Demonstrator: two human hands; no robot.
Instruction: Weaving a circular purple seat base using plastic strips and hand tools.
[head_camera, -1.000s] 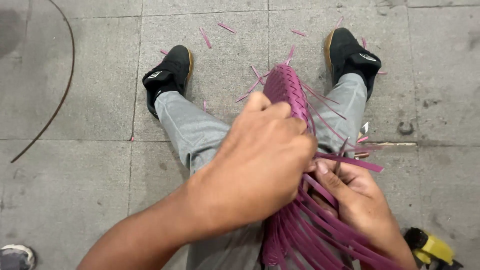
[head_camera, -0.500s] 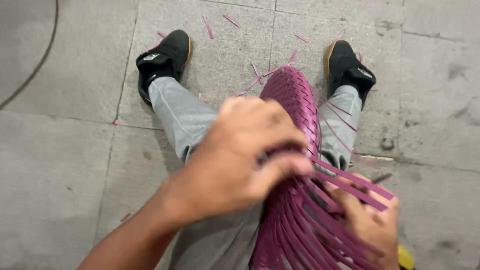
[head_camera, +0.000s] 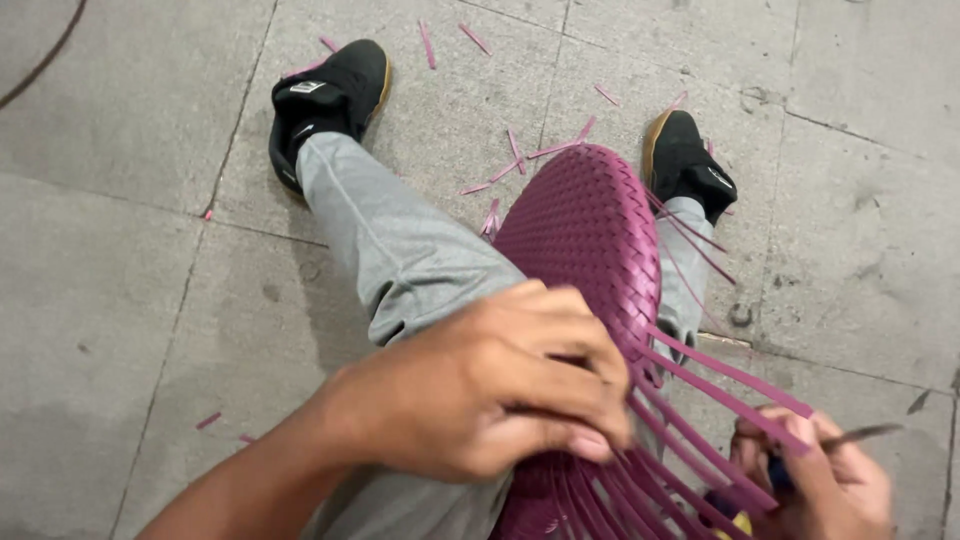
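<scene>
A grey tiled floor (head_camera: 120, 300) was seen under everything, with the person's legs in grey trousers (head_camera: 400, 250) stretched across it and ending in black shoes (head_camera: 325, 95). A purple woven basket (head_camera: 585, 235) was laid along the right leg, its loose strips (head_camera: 720, 385) fanning out toward the lower right. The left hand (head_camera: 480, 395) was pressed onto the basket's near end, fingers curled together over the weave. The right hand (head_camera: 820, 485) was closed around a thin dark tool (head_camera: 860, 433) just beside the strips. Short purple offcuts (head_camera: 515, 150) were scattered on the floor.
</scene>
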